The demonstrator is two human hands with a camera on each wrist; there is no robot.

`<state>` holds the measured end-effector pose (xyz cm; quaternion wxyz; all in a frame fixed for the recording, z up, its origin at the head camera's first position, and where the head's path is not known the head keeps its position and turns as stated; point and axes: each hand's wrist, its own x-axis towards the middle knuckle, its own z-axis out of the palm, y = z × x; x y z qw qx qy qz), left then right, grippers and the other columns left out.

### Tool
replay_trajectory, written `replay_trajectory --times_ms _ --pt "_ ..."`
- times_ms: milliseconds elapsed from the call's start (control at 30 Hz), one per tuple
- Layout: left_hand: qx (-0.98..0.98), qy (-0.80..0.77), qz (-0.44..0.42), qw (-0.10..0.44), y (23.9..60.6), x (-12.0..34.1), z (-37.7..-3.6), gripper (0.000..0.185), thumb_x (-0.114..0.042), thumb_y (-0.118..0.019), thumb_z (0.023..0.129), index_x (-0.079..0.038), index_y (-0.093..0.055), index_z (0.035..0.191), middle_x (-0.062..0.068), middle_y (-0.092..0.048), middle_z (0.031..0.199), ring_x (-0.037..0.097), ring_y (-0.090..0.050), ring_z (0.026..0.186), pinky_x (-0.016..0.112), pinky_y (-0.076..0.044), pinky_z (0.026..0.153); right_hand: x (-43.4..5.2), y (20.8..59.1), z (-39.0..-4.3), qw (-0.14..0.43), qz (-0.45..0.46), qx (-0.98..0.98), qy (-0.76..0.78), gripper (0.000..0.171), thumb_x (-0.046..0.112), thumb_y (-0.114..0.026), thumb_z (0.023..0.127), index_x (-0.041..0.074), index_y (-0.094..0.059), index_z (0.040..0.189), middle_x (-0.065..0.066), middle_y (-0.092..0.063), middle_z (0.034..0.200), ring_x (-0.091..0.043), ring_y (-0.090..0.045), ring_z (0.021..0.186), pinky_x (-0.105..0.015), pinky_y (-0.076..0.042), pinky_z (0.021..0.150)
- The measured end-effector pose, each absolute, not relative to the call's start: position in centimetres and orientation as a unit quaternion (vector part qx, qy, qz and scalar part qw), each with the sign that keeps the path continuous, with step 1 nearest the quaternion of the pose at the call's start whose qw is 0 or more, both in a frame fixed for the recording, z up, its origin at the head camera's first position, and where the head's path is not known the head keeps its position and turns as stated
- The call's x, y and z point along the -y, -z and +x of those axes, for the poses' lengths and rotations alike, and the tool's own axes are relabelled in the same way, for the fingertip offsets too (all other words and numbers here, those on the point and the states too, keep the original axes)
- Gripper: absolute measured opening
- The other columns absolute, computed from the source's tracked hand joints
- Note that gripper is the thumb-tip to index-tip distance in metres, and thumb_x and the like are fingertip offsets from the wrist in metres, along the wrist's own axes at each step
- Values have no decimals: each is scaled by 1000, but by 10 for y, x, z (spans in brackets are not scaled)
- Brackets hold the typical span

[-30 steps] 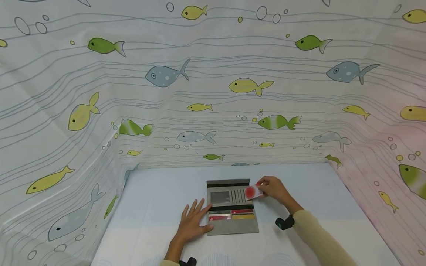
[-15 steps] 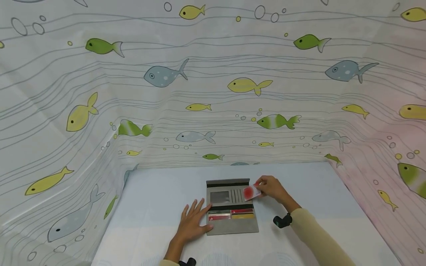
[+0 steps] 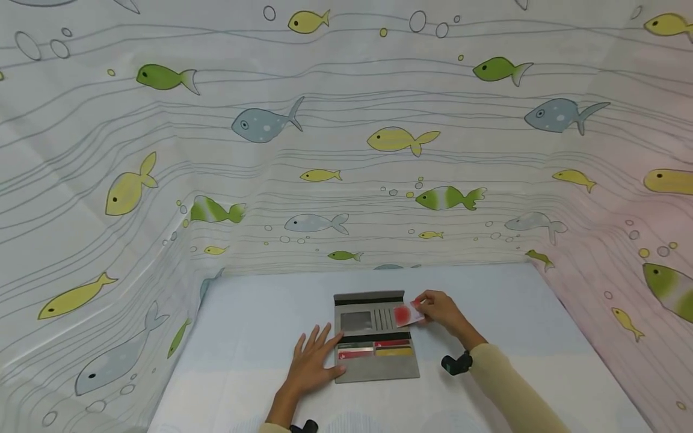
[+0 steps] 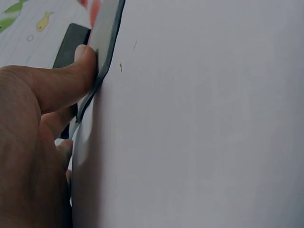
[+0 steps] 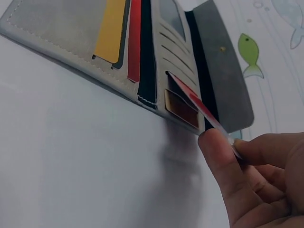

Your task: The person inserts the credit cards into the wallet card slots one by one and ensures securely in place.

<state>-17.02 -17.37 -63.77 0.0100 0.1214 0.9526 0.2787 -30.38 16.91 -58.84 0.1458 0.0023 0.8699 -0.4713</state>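
Note:
A grey wallet [image 3: 377, 370] lies open on the pale table [image 3: 243, 337], with red and yellow cards [image 3: 393, 347] tucked in its near slots. My left hand [image 3: 314, 361] lies flat with spread fingers on the wallet's left edge; in the left wrist view its thumb [image 4: 71, 76] presses that edge [image 4: 102, 57]. My right hand [image 3: 441, 310] pinches a white card with a red spot [image 3: 407, 314] at the wallet's right side. In the right wrist view the card [image 5: 199, 107] has its front end in an upper slot of the wallet [image 5: 61, 23], held by thumb [image 5: 221, 161] and fingers.
Fish-patterned curtain [image 3: 346, 150] walls the table at the back and on both sides. A black wrist camera [image 3: 453, 364] sits on my right wrist. The table surface stretches bare to the left and right of the wallet.
My right hand has slid the red-spotted card a little leftwards, further over the wallet's slots. My left hand has stayed in place on the wallet.

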Motion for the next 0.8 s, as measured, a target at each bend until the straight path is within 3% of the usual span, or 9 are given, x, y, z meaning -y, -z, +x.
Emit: replay_trajectory --times_ms 367,800 --pt "-952 -277 128 -1 643 175 -170 74 -58 -68 85 -27 -48 149 11 -33 163 42 -22 152 66 -7 118 -161 603 -301 160 11 -854 495 15 7 -68 90 0 -65 103 -9 -66 85 -18 -61 69 -25 -56 59" --pt "-955 -268 124 6 645 175 -172 75 -60 -66 85 -29 -47 150 9 -31 164 40 -20 153 64 -6 119 -135 604 -290 100 18 -871 481 16 13 -71 87 2 -67 98 -5 -69 75 -17 -60 64 -27 -50 57"
